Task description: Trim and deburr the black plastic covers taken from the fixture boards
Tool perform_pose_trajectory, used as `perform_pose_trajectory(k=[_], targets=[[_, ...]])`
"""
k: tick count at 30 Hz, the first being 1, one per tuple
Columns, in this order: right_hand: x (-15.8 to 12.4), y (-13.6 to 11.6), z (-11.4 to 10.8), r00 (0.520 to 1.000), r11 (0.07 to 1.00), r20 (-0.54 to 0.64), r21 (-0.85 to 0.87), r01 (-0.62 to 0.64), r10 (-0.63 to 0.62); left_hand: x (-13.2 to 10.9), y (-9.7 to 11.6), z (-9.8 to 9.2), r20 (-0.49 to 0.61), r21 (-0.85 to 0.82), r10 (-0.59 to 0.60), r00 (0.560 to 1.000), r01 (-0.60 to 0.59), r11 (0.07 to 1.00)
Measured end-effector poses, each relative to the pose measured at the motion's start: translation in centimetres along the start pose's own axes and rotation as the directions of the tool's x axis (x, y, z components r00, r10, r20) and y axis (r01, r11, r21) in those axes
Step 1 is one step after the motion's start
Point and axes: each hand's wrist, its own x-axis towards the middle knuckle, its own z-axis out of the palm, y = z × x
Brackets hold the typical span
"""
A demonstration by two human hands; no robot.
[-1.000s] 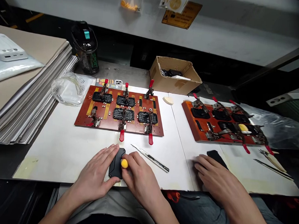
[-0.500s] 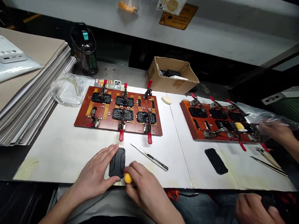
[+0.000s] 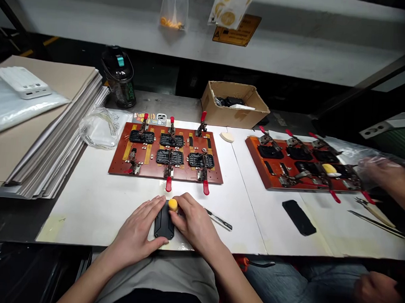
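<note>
A small black rectangular case [image 3: 164,225] lies on the white table sheet [image 3: 94,204] near the front edge. My left hand [image 3: 137,234] lies flat beside it, fingers stretched out, thumb against its lower edge, steadying it. My right hand [image 3: 193,223] pinches a small yellow pad [image 3: 173,204] and presses it on the top end of the case. Just beyond stands a brown jig board [image 3: 166,152] with red-handled toggle clamps and several black parts.
A utility knife [image 3: 219,219] lies right of my right hand. A second orange jig board [image 3: 303,163], a black case [image 3: 299,217] and tweezers [image 3: 377,222] belong to a co-worker, whose hand [image 3: 379,172] is at the right. Cardboard box [image 3: 234,103], board stack [image 3: 40,129], plastic bag [image 3: 102,127].
My right hand slid the yellow pad from the case's lower right corner up to its top end. The co-worker's hand left the second black case and reached to the far right.
</note>
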Motion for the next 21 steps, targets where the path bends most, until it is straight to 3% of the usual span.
perform_pose_trajectory(k=[5,7,9,12,16,21], targets=[[-0.1,0.0,-0.2,0.999,0.999,0.024,-0.013,0.034,-0.034,0.0,-0.1,0.1,-0.003,-0.001,-0.003,1.0,0.003,1.0],[-0.3,0.2,0.1,0.998,0.999,-0.065,-0.051,0.013,-0.017,-0.1,0.0,0.2,-0.014,-0.001,-0.008,1.0,0.008,1.0],[-0.5,0.5,0.6,0.974,0.998,-0.226,-0.05,-0.037,0.025,-0.2,0.0,0.2,-0.016,-0.006,-0.017,1.0,0.017,1.0],[-1.3,1.0,1.6,0.928,0.993,-0.358,0.099,-0.067,0.098,-0.2,0.0,0.2,-0.014,-0.007,-0.014,1.0,0.014,1.0],[-3.1,0.6,2.5,0.954,0.971,-0.279,0.236,-0.046,0.113,-0.1,-0.1,0.3,-0.027,0.002,-0.012,1.0,0.012,1.0],[-4.9,-0.1,1.9,0.98,0.952,-0.113,0.278,-0.125,0.161,0.1,0.0,0.2,-0.021,-0.009,-0.02,1.0,0.02,1.0]])
